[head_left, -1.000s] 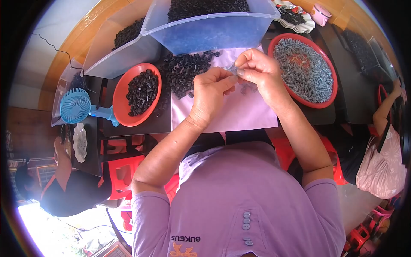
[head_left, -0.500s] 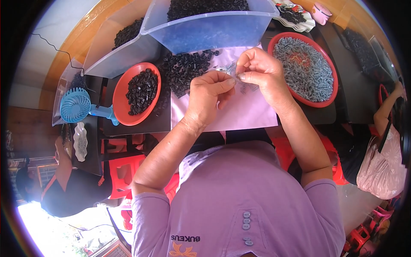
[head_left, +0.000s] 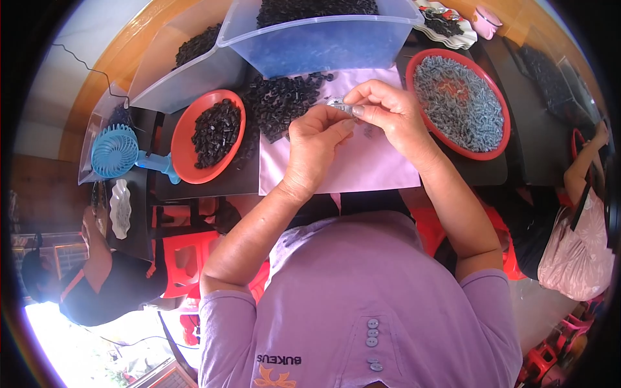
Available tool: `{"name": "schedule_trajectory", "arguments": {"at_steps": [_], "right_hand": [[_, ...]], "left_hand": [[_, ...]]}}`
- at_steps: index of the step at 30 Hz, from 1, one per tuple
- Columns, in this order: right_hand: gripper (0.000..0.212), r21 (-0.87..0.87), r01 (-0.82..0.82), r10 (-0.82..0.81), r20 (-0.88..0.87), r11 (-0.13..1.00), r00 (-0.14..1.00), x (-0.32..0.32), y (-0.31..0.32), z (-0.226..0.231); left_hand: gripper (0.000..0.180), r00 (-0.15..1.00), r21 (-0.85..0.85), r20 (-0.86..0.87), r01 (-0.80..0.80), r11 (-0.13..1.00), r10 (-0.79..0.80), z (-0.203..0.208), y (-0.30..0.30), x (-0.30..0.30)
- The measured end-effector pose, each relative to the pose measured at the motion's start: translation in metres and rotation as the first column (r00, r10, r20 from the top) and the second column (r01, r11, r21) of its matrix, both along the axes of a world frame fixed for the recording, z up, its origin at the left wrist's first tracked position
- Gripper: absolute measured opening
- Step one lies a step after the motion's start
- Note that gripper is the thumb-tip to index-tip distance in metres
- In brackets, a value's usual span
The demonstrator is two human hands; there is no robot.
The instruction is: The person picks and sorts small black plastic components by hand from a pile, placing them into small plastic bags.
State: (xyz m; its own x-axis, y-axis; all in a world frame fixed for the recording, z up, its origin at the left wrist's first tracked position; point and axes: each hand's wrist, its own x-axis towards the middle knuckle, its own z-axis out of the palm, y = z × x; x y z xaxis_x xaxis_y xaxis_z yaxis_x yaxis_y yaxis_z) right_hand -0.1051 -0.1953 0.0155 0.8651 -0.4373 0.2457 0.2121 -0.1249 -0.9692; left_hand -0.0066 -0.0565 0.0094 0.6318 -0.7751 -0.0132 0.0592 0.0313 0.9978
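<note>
Above the pink cloth (head_left: 375, 174) my left hand (head_left: 312, 145) and my right hand (head_left: 392, 119) meet, fingertips close together. Both are closed in a pinch. What they hold is too small and too covered by the fingers to name. A small round silvery-white thing (head_left: 335, 101) shows just beyond the fingertips. Loose black plastic pieces (head_left: 284, 100) lie heaped at the cloth's far left, close to my left hand. To the right of my right hand stands a red tray (head_left: 502, 97) of small grey-silver parts (head_left: 475, 123).
A red bowl (head_left: 183, 165) of black pieces stands left, beside a blue fan (head_left: 115, 152). Clear bins (head_left: 323, 45) of black pieces rise at the back. A white scalloped dish (head_left: 470, 40) and a pink container (head_left: 485, 22) sit back right. Other people (head_left: 579, 252) work at both sides.
My right hand has come slightly left and lower, its fingertips now against those of my left hand. A small gap showed between them before.
</note>
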Motion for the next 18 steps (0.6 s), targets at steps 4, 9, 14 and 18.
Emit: {"name": "schedule_trajectory", "arguments": {"at_steps": [4, 9, 14, 18], "right_hand": [[0.01, 0.03, -0.043, 0.043, -0.02, 0.999, 0.999, -0.001, -0.001, 0.0], [0.013, 0.071, -0.08, 0.084, -0.054, 0.994, 0.995, -0.005, 0.0, 0.006], [0.014, 0.022, -0.051, 0.051, -0.011, 0.998, 0.999, -0.003, -0.001, 0.006], [0.015, 0.024, -0.084, 0.085, -0.034, 0.996, 0.996, -0.002, -0.002, 0.0]], "left_hand": [[0.01, 0.993, -0.012, 0.116, -0.008, 1.0, 0.009, 0.001, 0.0, -0.003], [0.011, 0.977, 0.057, -0.212, 0.015, 0.998, -0.003, 0.003, 0.001, 0.001], [0.011, 0.998, 0.108, -0.019, -0.051, 0.993, 0.054, -0.001, 0.006, -0.001], [0.011, 0.993, -0.007, 0.087, -0.083, 0.997, 0.083, -0.008, 0.005, -0.007]]}}
